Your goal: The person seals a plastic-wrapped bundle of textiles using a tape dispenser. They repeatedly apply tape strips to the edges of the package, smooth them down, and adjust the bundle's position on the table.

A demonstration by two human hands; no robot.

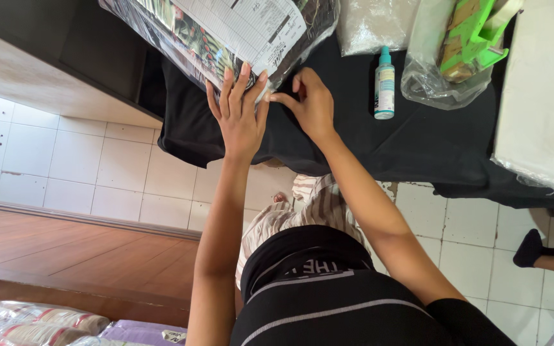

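— Where are the hands?
— The left hand (240,112) lies flat, fingers spread, on the near corner of a clear packet (226,32) with a printed sheet on top. The right hand (309,102) pinches the packet's edge just beside it.
— And the packet?
— On the black-draped worktop (418,147), at its left end, overhanging the edge.
— Anything nearby?
— A small bottle (385,83) stands right of the hands; beyond it, a green tape dispenser (472,35) in a clear bag and a white bundle (543,96). Nothing blocks the hands.
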